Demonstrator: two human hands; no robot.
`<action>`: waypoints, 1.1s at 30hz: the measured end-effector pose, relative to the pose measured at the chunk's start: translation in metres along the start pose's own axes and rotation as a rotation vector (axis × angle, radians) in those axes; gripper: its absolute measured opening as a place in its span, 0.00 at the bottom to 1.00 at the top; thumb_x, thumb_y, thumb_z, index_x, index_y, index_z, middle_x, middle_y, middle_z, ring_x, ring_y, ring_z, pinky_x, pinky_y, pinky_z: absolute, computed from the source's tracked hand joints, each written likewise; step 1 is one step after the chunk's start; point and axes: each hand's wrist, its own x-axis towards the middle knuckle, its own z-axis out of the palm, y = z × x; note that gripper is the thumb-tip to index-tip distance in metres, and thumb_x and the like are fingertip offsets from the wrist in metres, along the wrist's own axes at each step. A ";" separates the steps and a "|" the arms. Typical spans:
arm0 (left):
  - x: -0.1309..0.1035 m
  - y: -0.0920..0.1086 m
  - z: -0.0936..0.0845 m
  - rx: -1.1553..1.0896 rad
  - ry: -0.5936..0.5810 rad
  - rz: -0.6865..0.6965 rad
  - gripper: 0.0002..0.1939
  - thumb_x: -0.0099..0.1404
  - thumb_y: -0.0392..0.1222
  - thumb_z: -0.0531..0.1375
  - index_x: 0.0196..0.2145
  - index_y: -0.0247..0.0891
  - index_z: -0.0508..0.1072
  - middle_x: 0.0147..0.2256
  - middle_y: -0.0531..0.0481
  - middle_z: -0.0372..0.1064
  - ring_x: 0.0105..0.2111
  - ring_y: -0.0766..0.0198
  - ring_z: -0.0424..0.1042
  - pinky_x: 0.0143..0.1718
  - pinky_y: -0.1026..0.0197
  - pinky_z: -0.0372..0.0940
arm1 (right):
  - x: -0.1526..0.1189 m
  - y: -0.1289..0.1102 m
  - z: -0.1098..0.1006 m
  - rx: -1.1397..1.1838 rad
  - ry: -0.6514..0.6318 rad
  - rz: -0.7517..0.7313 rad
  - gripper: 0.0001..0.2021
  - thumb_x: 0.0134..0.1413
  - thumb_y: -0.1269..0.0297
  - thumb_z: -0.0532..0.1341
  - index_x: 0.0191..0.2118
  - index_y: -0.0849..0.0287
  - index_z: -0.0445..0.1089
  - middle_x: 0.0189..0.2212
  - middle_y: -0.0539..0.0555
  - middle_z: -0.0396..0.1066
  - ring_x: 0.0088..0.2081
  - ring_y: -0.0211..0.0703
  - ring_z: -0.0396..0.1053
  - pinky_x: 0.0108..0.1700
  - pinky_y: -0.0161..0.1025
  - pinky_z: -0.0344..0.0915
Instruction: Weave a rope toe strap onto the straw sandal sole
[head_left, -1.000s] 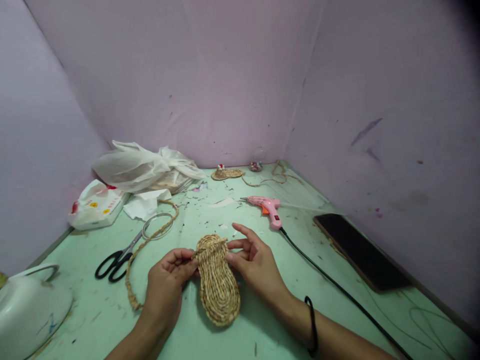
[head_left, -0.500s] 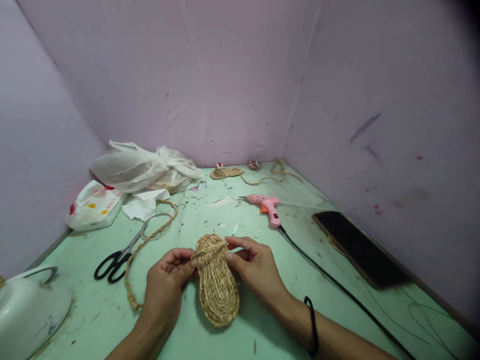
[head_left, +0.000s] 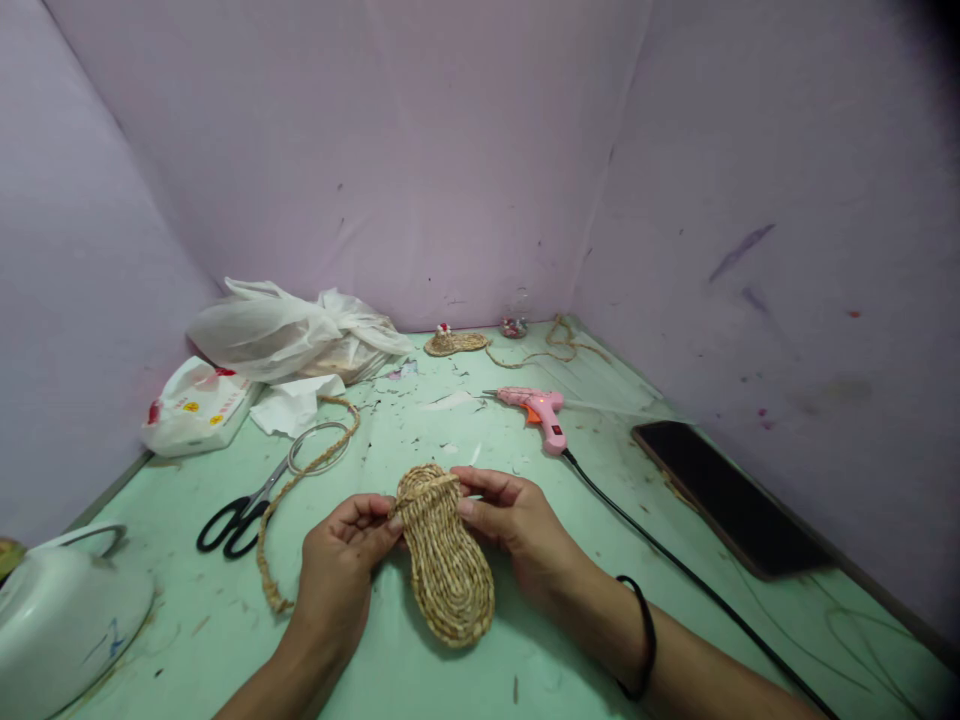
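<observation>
A woven straw slipper sole [head_left: 448, 565] is held just above the green table, its wide end toward me. Across its far part lies a short braided strap [head_left: 427, 493]. My left hand [head_left: 349, 545] pinches the strap's left end at the sole's edge. On the opposite edge, my right hand [head_left: 517, 520] pinches the strap's right end between thumb and fingers. A black band circles my right wrist.
Black-handled scissors [head_left: 244, 515], a wire ring and a braided cord [head_left: 271, 520] lie left. A pink glue gun [head_left: 541, 412] and a phone [head_left: 735, 500] are right. Behind are a plastic bag [head_left: 292, 335], a beaded slipper [head_left: 456, 343] and a bead jar [head_left: 514, 326].
The sole's near end has swung a little to the right, while both hands keep their pinch on the strap ends. The whole view has shifted slightly.
</observation>
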 end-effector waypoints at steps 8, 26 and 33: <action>-0.001 -0.001 0.001 -0.027 -0.007 0.003 0.14 0.32 0.30 0.68 0.21 0.32 0.71 0.20 0.54 0.69 0.21 0.69 0.66 0.22 0.68 0.64 | -0.003 0.000 0.001 0.081 -0.069 0.048 0.18 0.33 0.68 0.70 0.37 0.63 0.73 0.29 0.53 0.74 0.28 0.38 0.69 0.32 0.36 0.63; -0.003 0.001 -0.001 -0.012 -0.070 0.047 0.11 0.37 0.31 0.68 0.22 0.32 0.71 0.19 0.54 0.70 0.17 0.70 0.67 0.21 0.68 0.63 | -0.006 0.002 0.003 -0.032 -0.099 0.076 0.15 0.36 0.60 0.69 0.30 0.66 0.74 0.22 0.54 0.73 0.26 0.40 0.69 0.32 0.37 0.62; -0.002 -0.003 -0.004 0.017 -0.109 0.049 0.09 0.40 0.32 0.67 0.24 0.31 0.73 0.19 0.52 0.70 0.17 0.70 0.67 0.22 0.69 0.63 | -0.004 0.005 0.001 0.016 -0.131 0.086 0.13 0.38 0.63 0.68 0.32 0.66 0.75 0.23 0.55 0.74 0.25 0.41 0.70 0.32 0.38 0.63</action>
